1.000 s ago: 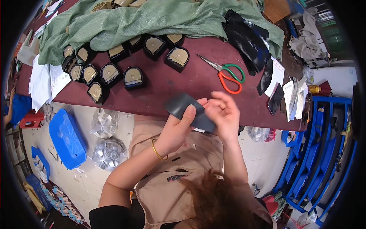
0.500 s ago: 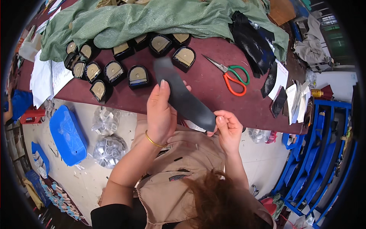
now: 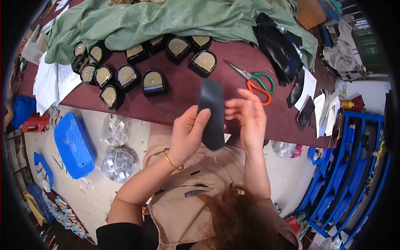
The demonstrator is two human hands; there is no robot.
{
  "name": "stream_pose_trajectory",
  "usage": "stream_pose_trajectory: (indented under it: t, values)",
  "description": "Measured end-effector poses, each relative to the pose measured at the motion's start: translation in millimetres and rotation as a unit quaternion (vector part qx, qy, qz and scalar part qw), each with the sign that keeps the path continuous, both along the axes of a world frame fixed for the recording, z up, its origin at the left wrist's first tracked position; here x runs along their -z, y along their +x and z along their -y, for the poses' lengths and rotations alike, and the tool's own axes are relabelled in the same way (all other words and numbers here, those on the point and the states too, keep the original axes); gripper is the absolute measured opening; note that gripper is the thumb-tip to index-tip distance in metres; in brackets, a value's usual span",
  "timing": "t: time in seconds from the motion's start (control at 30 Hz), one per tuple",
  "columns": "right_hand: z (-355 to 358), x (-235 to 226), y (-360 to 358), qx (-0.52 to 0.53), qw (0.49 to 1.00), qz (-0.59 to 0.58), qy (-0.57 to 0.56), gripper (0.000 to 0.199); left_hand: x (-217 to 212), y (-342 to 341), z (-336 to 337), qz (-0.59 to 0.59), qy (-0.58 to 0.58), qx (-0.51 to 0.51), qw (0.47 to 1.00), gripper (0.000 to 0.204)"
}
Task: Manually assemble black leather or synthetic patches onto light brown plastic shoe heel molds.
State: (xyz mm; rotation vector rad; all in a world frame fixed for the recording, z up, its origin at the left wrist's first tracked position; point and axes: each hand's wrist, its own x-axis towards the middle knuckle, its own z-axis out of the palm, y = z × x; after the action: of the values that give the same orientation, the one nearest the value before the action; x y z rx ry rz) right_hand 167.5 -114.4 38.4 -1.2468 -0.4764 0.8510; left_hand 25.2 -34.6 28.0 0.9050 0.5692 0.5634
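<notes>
Pinching one dark strip (image 3: 212,121) in the left hand (image 3: 191,132), over the maroon table (image 3: 179,95) edge. Spreading the right hand (image 3: 250,118) loosely beside it — cannot tell if touching. Cannot read the small writing on papers (image 3: 64,85). Counting at least twelve black blocks (image 3: 126,76), some partly under green sheeting (image 3: 166,25).

The dark strip (image 3: 212,116) hides most fingers of the left hand (image 3: 187,132). The fingertips of the right hand (image 3: 252,123) blur; whether they touch the strip cannot be told. That hand covers part of the scissors' orange loop (image 3: 268,99). The green sheet (image 3: 166,21) overlaps the rearmost black blocks (image 3: 156,45). The left rim cuts off a person in blue (image 3: 24,111).
</notes>
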Motion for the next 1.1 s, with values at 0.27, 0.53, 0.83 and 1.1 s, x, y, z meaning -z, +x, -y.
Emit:
stream_pose_trajectory:
  t: [0.27,0.53,0.83,1.1]
  values:
    - [-32.3,4.6,12.3,0.012,0.999,-0.020,0.023,0.017,12.5,-3.0,4.8,-0.102,0.181,0.001,0.978,0.024]
    - [-27.6,11.3,11.5,-0.088,0.992,-0.042,-0.081,0.021,13.6,-4.6,-2.8,-0.141,0.286,0.020,0.948,0.020]
    - [-53.6,22.5,14.1,-0.054,0.993,0.094,0.041,0.028,-27.6,15.2,-71.2,-0.133,0.336,0.109,0.926,0.048]
    - [-95.7,58.9,82.3,-0.148,0.836,-0.377,0.370,0.024,-45.8,72.3,-388.1,-0.347,0.798,-0.152,0.468,0.024]
